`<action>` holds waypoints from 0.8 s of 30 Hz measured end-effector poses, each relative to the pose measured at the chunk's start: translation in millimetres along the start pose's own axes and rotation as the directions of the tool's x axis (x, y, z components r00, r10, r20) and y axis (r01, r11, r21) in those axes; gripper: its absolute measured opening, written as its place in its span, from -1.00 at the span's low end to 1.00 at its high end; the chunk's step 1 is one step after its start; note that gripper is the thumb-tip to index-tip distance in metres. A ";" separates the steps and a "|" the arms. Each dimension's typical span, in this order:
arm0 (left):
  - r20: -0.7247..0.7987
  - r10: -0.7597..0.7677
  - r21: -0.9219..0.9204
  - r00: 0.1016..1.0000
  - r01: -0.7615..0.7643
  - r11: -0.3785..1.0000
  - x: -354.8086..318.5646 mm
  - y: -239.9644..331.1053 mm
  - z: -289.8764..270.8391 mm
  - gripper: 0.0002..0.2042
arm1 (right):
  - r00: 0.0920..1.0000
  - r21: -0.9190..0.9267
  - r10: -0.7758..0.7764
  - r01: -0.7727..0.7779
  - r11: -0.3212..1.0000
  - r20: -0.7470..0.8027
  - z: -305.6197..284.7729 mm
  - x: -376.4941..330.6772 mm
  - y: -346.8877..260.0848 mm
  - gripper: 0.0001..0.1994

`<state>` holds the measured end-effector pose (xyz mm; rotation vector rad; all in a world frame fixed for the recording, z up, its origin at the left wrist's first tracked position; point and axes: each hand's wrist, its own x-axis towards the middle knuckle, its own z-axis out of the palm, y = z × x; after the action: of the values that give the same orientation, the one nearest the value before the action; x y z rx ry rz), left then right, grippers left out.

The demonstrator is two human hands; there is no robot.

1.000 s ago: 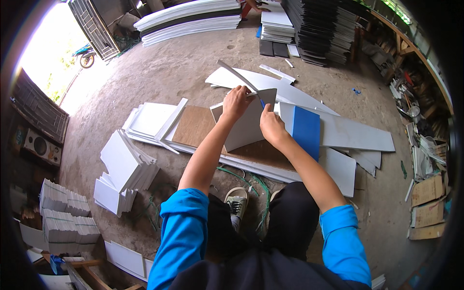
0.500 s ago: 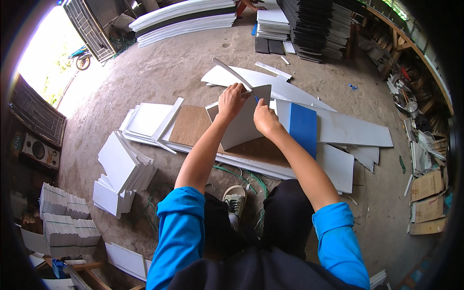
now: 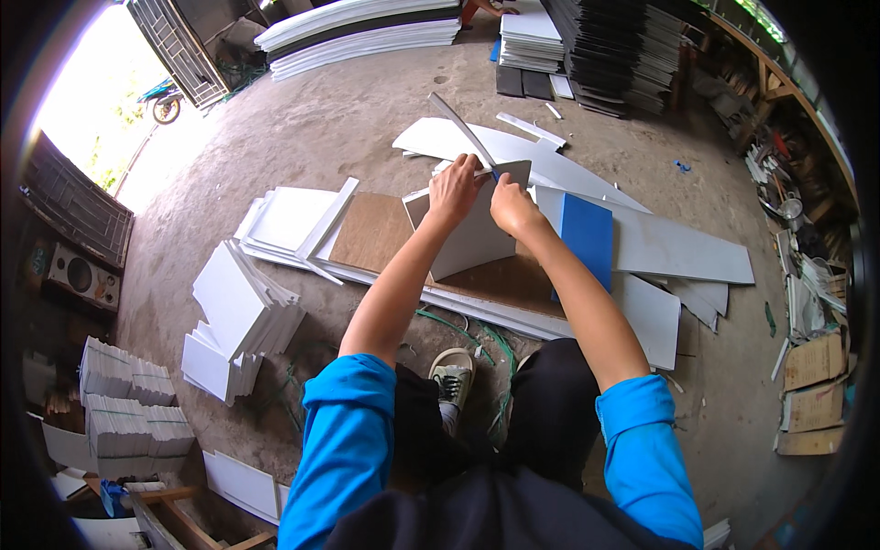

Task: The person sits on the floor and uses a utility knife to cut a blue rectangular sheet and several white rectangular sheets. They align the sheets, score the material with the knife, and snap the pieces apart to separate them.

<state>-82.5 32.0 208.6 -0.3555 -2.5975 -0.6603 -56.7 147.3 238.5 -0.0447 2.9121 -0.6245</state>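
A white board stands on edge, tilted, on a brown wooden panel. My left hand is closed around the board's top edge. Beside it, my right hand grips a small tool with a blue handle, seemingly a cutter, at that same edge; its blade is hidden. From this spot a narrow grey-white strip juts up and away to the far left, its near end by my fingers. Just right of my right hand lies a blue board.
White boards lie under and around the panel. Stacked white pieces sit at left, with bundled stacks beyond. Green straps lie near my shoe. At the back, another person's hand is by a board pile.
The narrow strip stands somewhat steeper against the board. Both hands keep their grip, and the right has shifted slightly away from me. The whole view has moved a little.
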 end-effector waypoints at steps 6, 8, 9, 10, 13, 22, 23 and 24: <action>0.052 0.012 0.025 0.999 -0.013 1.000 1.0 -2.5 -0.2 -0.75 | 0.999 -0.028 -0.031 0.031 0.999 0.007 -5.2 -19.8 4.5 -0.72; 0.038 0.043 -0.002 0.998 -0.042 0.999 0.6 -3.1 -0.2 -0.75 | 1.000 0.012 -0.007 0.007 1.000 0.026 -4.8 -18.9 4.7 -0.71; 0.030 0.059 -0.016 0.998 -0.058 0.998 0.9 -2.4 -0.3 -0.76 | 0.999 0.031 0.006 -0.007 0.999 0.034 -4.9 -17.6 5.6 -0.71; 0.032 0.081 -0.035 0.996 -0.080 0.996 1.0 -2.7 -0.9 -0.76 | 0.999 0.043 0.020 -0.021 0.999 0.037 -3.0 -14.5 6.6 -0.70; 0.033 0.128 -0.060 0.991 -0.126 0.990 0.5 -3.6 -2.0 -0.76 | 0.998 0.065 0.045 -0.048 0.997 0.046 -1.2 -4.1 6.3 -0.68; -0.006 0.094 -0.021 0.996 -0.094 0.995 -2.1 0.0 0.8 -0.77 | 0.990 0.092 0.068 -0.079 0.993 0.124 -14.0 -17.9 2.3 -0.69; -0.003 0.093 -0.020 0.996 -0.093 0.995 -0.9 1.1 0.8 -0.77 | 0.995 0.060 0.052 -0.058 0.997 0.089 -7.5 -13.9 7.4 -0.70; 0.002 0.089 -0.015 0.996 -0.089 0.996 -1.0 -0.5 0.7 -0.77 | 0.998 0.031 0.031 -0.033 0.999 0.058 -5.4 -14.6 6.7 -0.70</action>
<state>-82.0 31.8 207.4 -0.4737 -2.5642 -0.6488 -43.1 156.4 242.8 -0.0118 2.8409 -0.6526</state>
